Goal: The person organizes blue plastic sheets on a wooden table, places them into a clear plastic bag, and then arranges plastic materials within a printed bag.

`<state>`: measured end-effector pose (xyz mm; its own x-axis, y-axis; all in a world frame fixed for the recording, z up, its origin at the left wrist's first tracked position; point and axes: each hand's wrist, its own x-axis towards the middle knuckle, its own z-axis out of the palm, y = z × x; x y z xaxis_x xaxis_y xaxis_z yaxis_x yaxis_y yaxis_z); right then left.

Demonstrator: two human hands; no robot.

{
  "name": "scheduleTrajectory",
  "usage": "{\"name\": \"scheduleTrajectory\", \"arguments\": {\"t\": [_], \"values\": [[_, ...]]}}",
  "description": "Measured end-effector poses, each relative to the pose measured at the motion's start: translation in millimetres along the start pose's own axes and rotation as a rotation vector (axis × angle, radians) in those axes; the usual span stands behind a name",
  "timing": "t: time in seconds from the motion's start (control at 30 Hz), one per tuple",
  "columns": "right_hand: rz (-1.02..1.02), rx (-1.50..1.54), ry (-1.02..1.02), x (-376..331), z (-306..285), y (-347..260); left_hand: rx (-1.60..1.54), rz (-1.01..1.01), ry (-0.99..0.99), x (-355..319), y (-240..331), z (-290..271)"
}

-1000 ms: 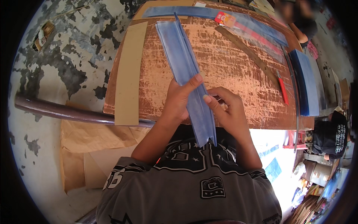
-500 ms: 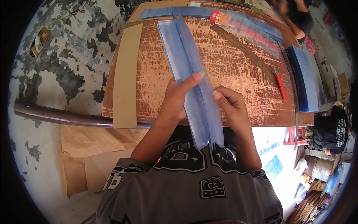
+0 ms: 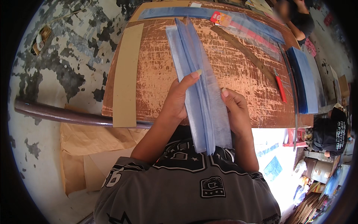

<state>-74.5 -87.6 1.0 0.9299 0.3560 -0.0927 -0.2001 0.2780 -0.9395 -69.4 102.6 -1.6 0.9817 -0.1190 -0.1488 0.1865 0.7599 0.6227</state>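
A bundle of long, translucent blue plastic strips hangs over the near part of the table and my lap, fanned into several layers. My left hand is closed round its left side, with the thumb pressed on top along the middle fold. At the right edge, my right hand pinches one thin clear layer between thumb and fingers, and this layer is spread away from the others. Some of the right fingers are hidden behind the thumb and the plastic.
On the worn brown table lie a cardboard strip, a long brown ruler-like strip, a red-handled cutter and a red-and-yellow packet. A stack of blue plastic stands at the right edge. Another person sits at the far right.
My right hand has shifted slightly right and drawn the clear layer outward, so the bundle fans wider. The bundle's far end has moved a little right. My left hand keeps its hold.
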Motion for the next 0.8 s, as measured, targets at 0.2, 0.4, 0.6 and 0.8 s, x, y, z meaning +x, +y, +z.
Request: {"name": "scheduleTrajectory", "arguments": {"t": [0.2,0.4,0.6,0.8], "values": [[-0.066,-0.107,0.119,-0.6,-3.2,-3.3,-0.066,-0.009,0.014,-2.5,2.7,2.3],[-0.048,-0.084,0.091,1.1,-9.0,-9.3,-0.106,-0.008,0.13,-2.8,3.1,8.7],[-0.034,-0.116,0.084,0.8,-10.8,-7.2,-0.118,-0.027,0.145,-2.8,2.5,8.1],[-0.029,-0.089,0.079,3.9,-11.6,0.2,-0.088,-0.007,0.14,-1.7,5.0,5.3]]}}
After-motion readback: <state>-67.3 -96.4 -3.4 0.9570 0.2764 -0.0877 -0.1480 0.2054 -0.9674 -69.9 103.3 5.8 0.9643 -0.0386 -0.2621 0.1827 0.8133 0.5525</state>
